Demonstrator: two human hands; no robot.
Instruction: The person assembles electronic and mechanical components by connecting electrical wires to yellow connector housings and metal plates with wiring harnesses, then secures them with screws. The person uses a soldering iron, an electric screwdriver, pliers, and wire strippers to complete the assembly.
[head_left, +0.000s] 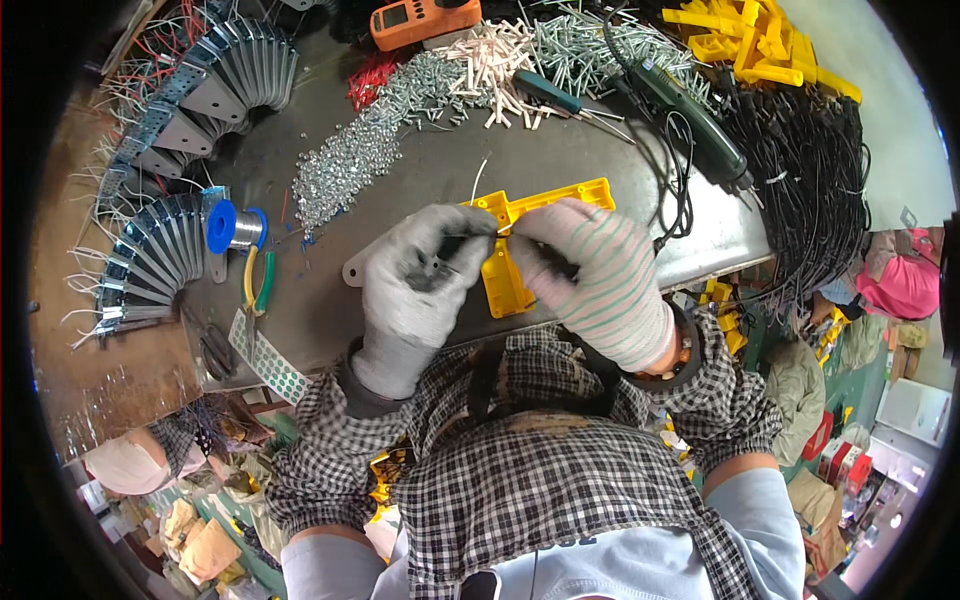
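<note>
The left hand (425,275) and right hand (592,265) hide parts of the yellow plastic frame (508,290) by the workbench's (430,170) near edge; the pale bit (504,229) between their fingertips is too small to identify. Beyond, the picture's top cuts off the orange meter (425,22).

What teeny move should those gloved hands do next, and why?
Maybe steady the fingertips, then ease the small pale bit down a little. The left hand and right hand nearly meet around it, right above the yellow piece. It's too small for me to name.
</note>
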